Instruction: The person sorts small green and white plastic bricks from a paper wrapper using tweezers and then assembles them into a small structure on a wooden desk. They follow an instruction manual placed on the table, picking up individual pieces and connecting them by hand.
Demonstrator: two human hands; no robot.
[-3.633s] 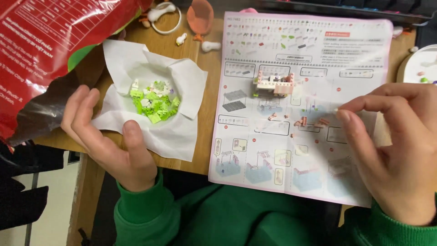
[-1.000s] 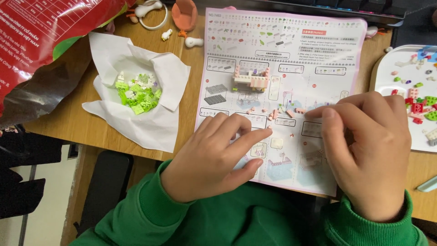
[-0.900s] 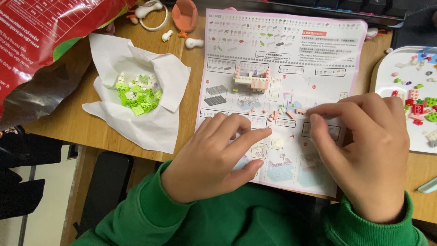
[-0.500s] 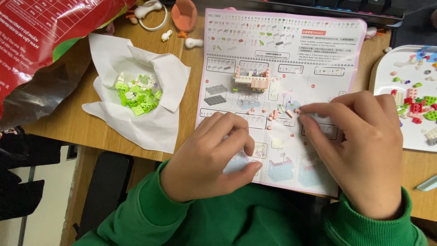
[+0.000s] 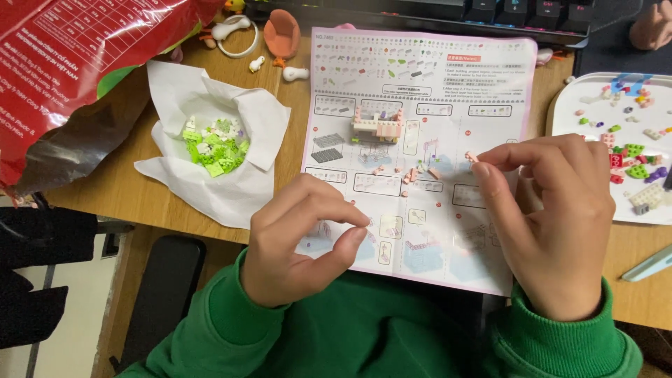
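My left hand [image 5: 301,245] hovers over the lower left of a pink-edged instruction sheet [image 5: 420,70], thumb and forefinger pinched together; I cannot make out anything between them. My right hand [image 5: 553,224] is over the sheet's right side and pinches a tiny pink brick [image 5: 470,157] at its fingertips. A small white and pink brick model [image 5: 378,124] stands on the sheet's middle. Several loose pink pieces [image 5: 414,173] lie just below it, between my hands.
A white tissue [image 5: 231,196] holding green bricks [image 5: 213,147] lies to the left, beside a red bag [image 5: 77,63]. A white tray [image 5: 595,91] of coloured pieces sits at the right. An orange toy chair [image 5: 281,33], a keyboard [image 5: 518,14] and another person's hand [image 5: 654,24] are at the back.
My left hand rose from lying flat on the sheet into a pinch. My right hand drew back to the right and now holds a pink brick at its fingertips.
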